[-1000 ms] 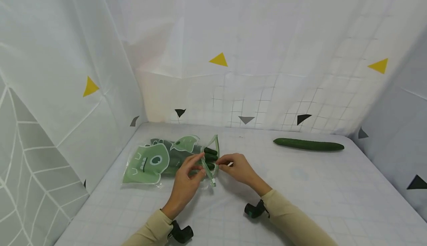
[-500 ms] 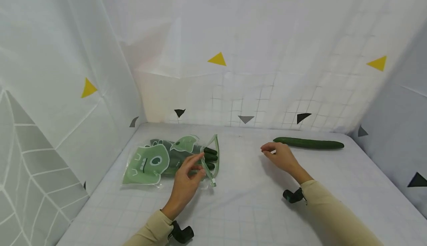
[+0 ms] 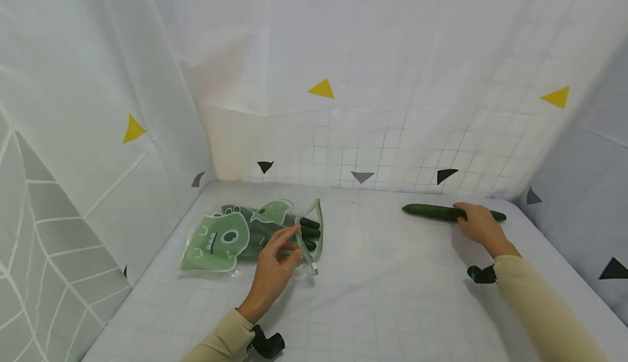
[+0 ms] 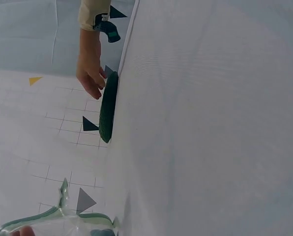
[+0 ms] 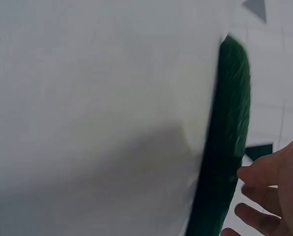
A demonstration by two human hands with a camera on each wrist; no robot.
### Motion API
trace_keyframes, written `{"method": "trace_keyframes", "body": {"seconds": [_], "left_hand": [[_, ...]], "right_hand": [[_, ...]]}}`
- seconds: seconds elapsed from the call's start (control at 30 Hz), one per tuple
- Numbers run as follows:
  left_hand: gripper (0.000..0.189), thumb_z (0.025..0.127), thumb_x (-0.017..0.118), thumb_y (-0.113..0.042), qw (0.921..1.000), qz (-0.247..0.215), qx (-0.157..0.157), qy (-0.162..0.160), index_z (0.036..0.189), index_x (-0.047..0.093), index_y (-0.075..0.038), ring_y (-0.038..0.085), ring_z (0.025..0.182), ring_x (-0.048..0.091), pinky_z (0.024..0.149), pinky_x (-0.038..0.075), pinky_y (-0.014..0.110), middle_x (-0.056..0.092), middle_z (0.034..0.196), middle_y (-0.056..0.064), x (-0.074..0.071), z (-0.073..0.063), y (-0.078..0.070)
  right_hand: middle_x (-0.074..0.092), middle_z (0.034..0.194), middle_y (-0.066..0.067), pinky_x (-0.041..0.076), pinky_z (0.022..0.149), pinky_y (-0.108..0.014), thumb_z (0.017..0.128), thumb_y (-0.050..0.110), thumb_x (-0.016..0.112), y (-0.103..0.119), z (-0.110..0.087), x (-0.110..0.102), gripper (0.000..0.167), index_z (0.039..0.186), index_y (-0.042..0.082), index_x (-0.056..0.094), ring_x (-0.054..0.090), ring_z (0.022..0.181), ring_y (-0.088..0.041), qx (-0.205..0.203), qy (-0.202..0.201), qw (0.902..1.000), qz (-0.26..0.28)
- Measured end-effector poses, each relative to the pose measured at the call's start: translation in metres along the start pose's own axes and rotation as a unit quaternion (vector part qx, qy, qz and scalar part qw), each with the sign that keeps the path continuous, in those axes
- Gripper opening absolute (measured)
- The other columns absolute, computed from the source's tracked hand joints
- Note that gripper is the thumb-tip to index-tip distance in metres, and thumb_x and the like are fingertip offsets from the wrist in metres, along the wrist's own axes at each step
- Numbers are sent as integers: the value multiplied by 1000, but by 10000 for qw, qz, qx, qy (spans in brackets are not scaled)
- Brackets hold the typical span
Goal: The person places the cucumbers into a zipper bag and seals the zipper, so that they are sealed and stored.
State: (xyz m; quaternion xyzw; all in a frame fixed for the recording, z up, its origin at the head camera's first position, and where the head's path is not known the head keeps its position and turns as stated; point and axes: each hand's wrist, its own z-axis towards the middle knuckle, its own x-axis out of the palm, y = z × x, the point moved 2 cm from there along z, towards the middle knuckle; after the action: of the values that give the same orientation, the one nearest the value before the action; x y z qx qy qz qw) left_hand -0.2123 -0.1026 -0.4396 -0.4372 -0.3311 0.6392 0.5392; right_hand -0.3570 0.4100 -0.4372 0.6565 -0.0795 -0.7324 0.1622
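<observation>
A green-printed zip bag [image 3: 223, 245] lies on its side at the left of the table, its mouth facing right and held apart. Inside are several cucumbers [image 3: 310, 232], their dark ends showing at the opening. My left hand [image 3: 276, 269] pinches the near edge of the bag's mouth between thumb and fingers. Far right, a long loose cucumber [image 3: 428, 211] lies crosswise near the back. My right hand [image 3: 481, 225] is over its right part, fingers spread and loosely bent. In the right wrist view, fingertips [image 5: 245, 173] come right up to the cucumber's side.
The white table [image 3: 373, 275] ends at a white hanging sheet [image 3: 392, 78] behind, and more sheets stand left and right. Black cameras [image 3: 267, 344] are strapped to both wrists.
My right hand has left the bag's mouth and travelled right to the loose cucumber. The left hand stays at the bag's edge, and the bag has hardly moved.
</observation>
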Motion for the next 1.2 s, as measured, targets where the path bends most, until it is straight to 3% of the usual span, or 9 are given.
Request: {"method": "trace_keyframes", "body": {"seconds": [0.2, 0.37, 0.57, 0.77, 1.0, 1.2], "left_hand": [[55, 98, 71, -1, 10000, -2, 0, 4, 146, 61, -26, 21, 109, 63, 83, 55, 31, 55, 144, -4, 0, 0, 1], [55, 97, 71, -1, 10000, -53, 5, 14, 146, 61, -25, 22, 109, 63, 83, 55, 31, 55, 144, -3, -1, 0, 1], [55, 98, 70, -1, 10000, -70, 4, -22, 146, 62, -26, 22, 109, 63, 84, 55, 32, 55, 144, -4, -2, 1, 0], [54, 98, 71, -2, 10000, -56, -13, -18, 145, 62, -25, 23, 109, 63, 84, 55, 32, 56, 143, -3, -2, 0, 1], [55, 98, 71, -1, 10000, -13, 32, -18, 145, 62, -26, 22, 109, 63, 84, 55, 32, 56, 143, -4, -2, 1, 1], [53, 98, 71, -2, 10000, -78, 8, -28, 144, 63, -25, 23, 109, 63, 84, 55, 31, 57, 142, -2, -2, 1, 2]], "right_hand": [[11, 156, -46, 26, 99, -83, 96, -2, 48, -46, -12, 6, 65, 154, -14, 23, 15, 136, -69, 468, 285, 9983, -213], [10, 157, -44, 23, 95, -86, 96, -2, 50, -59, -22, 11, 63, 153, -10, 24, 8, 137, -70, 477, 209, 9986, -100], [33, 142, -45, 26, 97, -80, 91, -7, 53, -60, -33, 12, 54, 142, -12, 38, 28, 129, -66, 382, -671, 9970, 86], [32, 134, -43, 29, 87, -78, 87, -8, 54, -70, -50, 21, 60, 146, -11, 43, 33, 119, -65, 319, -1207, 9921, -106], [46, 126, -43, 38, 84, -76, 93, 4, 70, -66, -58, 22, 51, 135, -15, 50, 45, 111, -65, 268, -1179, 9921, -345], [48, 124, -47, 40, 90, -74, 94, 1, 66, -60, -61, 14, 51, 133, -24, 45, 47, 111, -65, 517, -712, 9960, -181]]}}
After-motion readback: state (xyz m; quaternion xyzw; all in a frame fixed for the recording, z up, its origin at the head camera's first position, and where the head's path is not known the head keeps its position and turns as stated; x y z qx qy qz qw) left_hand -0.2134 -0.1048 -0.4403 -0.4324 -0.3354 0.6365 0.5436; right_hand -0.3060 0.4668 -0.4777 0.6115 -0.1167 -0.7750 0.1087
